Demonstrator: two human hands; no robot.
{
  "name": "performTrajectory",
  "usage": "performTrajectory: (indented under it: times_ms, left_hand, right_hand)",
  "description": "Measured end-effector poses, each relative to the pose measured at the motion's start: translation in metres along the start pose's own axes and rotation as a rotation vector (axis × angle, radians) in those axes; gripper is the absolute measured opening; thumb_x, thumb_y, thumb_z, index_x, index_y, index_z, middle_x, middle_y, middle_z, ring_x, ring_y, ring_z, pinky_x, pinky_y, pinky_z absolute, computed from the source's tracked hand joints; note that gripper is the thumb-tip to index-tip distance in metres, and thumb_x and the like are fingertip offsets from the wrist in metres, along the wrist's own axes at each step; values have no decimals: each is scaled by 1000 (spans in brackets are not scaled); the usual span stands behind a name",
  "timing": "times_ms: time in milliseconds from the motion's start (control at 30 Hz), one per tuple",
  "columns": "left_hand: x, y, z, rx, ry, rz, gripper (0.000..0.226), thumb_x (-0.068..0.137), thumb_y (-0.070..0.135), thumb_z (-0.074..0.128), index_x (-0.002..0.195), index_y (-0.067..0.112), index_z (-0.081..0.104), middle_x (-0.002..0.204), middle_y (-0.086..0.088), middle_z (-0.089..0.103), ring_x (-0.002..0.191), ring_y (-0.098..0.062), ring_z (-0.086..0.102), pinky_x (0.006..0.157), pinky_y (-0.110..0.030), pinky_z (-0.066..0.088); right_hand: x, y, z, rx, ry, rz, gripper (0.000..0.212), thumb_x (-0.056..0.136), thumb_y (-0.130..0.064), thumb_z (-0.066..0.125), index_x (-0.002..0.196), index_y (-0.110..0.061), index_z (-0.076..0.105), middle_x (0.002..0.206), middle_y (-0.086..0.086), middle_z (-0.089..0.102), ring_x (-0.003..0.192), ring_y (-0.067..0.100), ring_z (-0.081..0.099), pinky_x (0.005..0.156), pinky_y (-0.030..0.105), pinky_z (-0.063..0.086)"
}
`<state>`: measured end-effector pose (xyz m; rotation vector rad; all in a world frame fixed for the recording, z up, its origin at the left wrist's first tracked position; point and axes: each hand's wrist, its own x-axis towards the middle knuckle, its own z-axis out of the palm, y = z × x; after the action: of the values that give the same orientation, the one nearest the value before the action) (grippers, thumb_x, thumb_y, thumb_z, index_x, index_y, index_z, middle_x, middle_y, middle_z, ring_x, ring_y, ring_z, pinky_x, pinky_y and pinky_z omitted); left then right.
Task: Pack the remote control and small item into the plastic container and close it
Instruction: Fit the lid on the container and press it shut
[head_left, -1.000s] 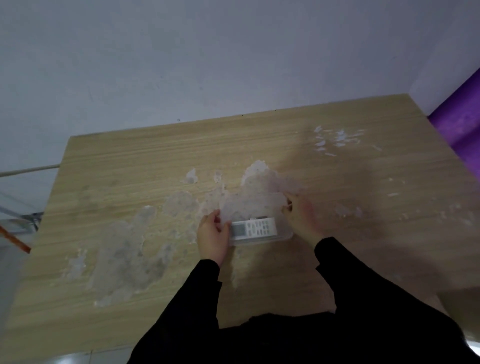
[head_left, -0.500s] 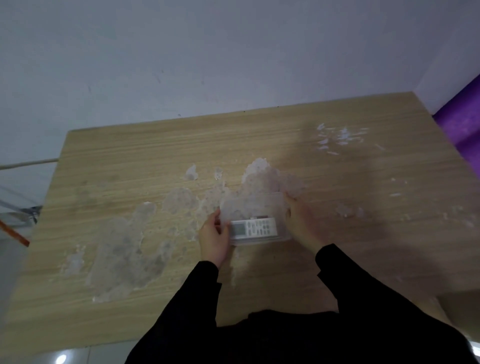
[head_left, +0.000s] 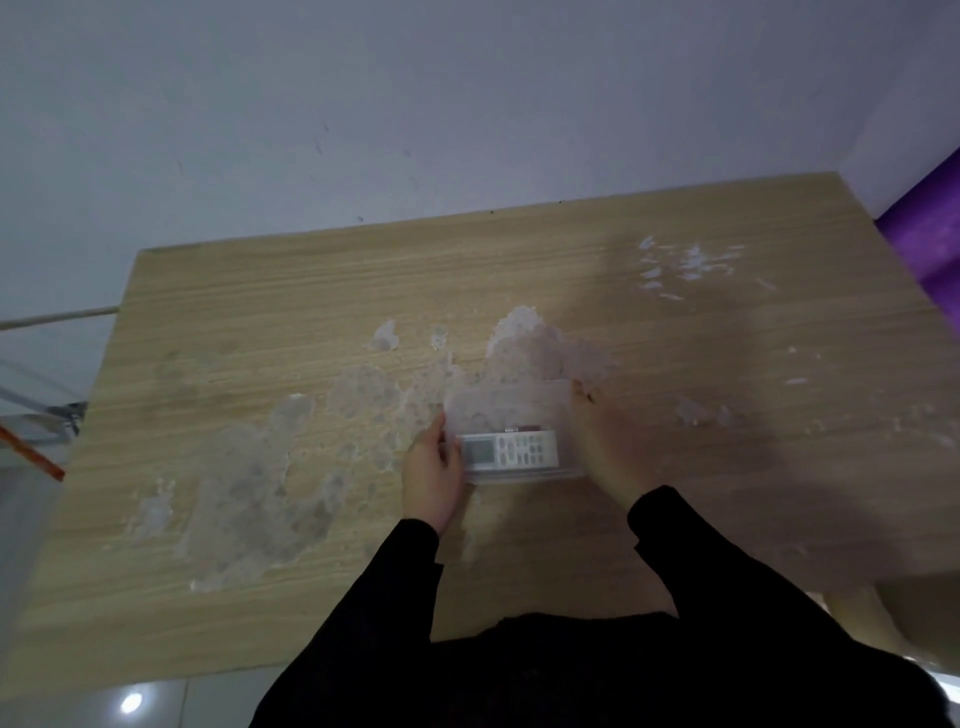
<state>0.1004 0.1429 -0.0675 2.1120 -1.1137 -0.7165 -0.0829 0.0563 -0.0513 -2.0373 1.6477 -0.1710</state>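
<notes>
Light wood-grain laminate table: surface worn, pale peeled patches across left and centre, small white flecks far right. Plain grey-white wall behind far edge. Purple object at far right, cropped. Orange strip at left edge. Glossy grey floor near left, bright light reflection.

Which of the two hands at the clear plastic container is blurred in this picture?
The right hand, at the container's right end, is smeared by blur. The left hand, at the end by the remote control's screen, looks sharp.
</notes>
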Motion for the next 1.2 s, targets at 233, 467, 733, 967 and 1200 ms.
performTrajectory:
  times_ms: [233, 467, 733, 967, 1200]
  left_hand:
    - [-16, -4, 12, 129, -19, 123, 51, 99, 30, 32, 147, 19, 18, 128, -14, 56, 110, -28, 54, 82, -29, 43]
    - [-17, -6, 10, 87, -18, 118, 52, 99, 27, 33, 148, 18, 16, 129, -15, 52, 114, -26, 50, 91, -29, 42]
    - [-15, 1, 4, 125, 29, 126, 53, 94, 11, 46, 144, 9, 28, 109, -18, 51, 94, -30, 53, 77, -22, 35]
    - [-20, 0, -2, 181, 39, 139, 46, 91, 6, 46, 136, 9, 43, 106, -16, 59, 84, -31, 59, 70, -32, 46]
    - [-23, -3, -2, 161, 26, 145, 43, 92, 2, 44, 135, 5, 45, 116, -20, 57, 100, -31, 57, 81, -28, 43]
  right_hand:
    - [-10, 1, 1, -30, -80, 56, 57, 97, -22, 32, 148, -13, 7, 144, 20, 37, 122, 38, 43, 96, 47, 43]
    - [-18, 5, 8, -4, -59, -4, 64, 96, -31, 35, 148, -12, 4, 141, 21, 39, 122, 38, 40, 96, 50, 44]
    - [-13, -3, 0, 109, -40, -26, 56, 94, -13, 39, 146, -5, 19, 151, 17, 31, 131, 33, 38, 102, 42, 42]
    - [-12, 2, 0, 112, -8, 5, 53, 92, 0, 34, 144, -7, 27, 145, 19, 41, 122, 33, 48, 99, 35, 40]
    - [-16, 5, 1, 177, -59, 66, 46, 98, -13, 29, 143, -21, 30, 146, 9, 43, 122, 28, 50, 91, 29, 37]
